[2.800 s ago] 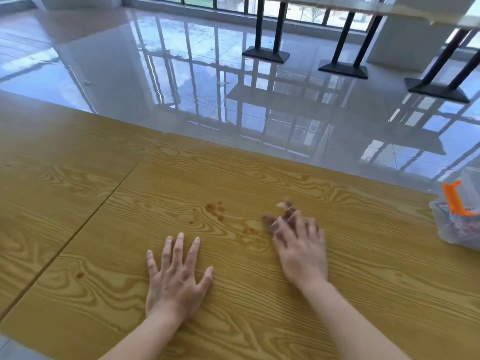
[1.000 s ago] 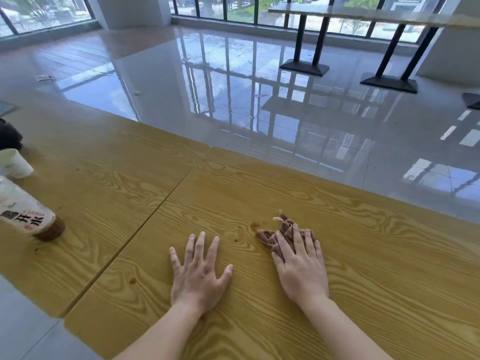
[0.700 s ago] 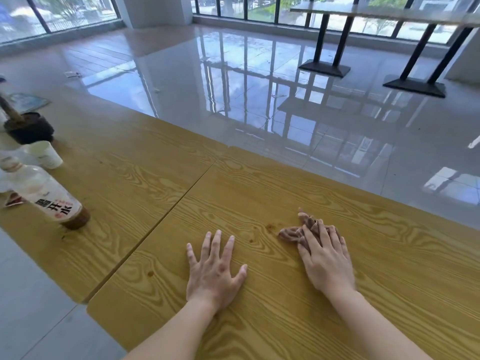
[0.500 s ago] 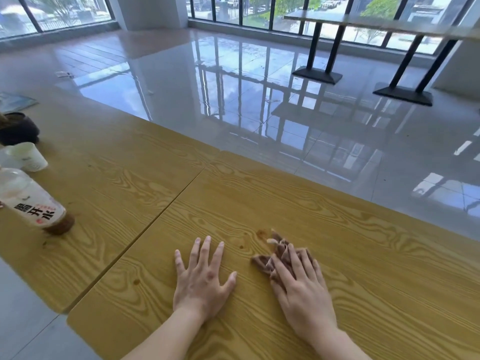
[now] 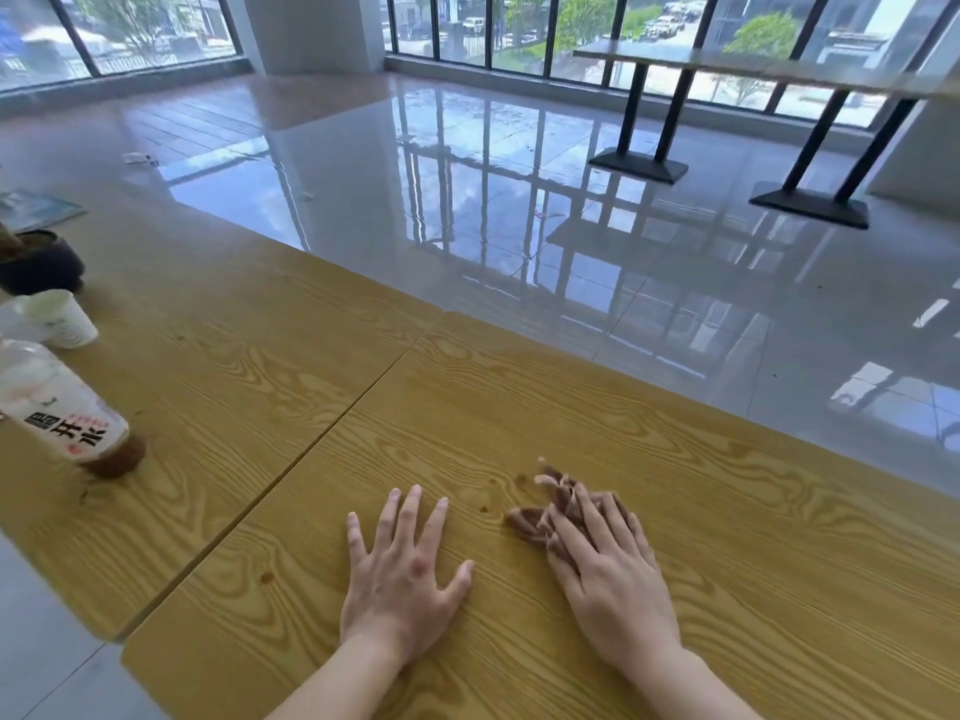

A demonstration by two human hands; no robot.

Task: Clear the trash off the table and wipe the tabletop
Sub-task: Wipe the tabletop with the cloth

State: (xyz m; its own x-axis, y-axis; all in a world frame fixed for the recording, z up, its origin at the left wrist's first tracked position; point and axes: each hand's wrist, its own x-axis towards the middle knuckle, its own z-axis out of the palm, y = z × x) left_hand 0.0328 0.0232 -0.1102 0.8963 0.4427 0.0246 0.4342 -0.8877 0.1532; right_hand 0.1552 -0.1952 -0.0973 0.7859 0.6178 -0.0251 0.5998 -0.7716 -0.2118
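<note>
My right hand lies flat on a crumpled, brown-stained tissue and presses it against the wooden tabletop. Only the tissue's far and left parts show beyond my fingertips. My left hand rests flat beside it, fingers spread, holding nothing. Small brown spots mark the wood between the two hands, and another spot sits left of my left hand. A seam splits the tabletop into two boards.
At the left edge stand a plastic bottle with a white label and brown liquid, a white paper cup and a dark bowl. Beyond the table's far edge is glossy floor with black-legged tables.
My right hand has slid the tissue back and forth over the brown spots, which are now fewer and fainter. My left hand stayed flat. The view swung left, bringing in the bottle, cup and bowl.
</note>
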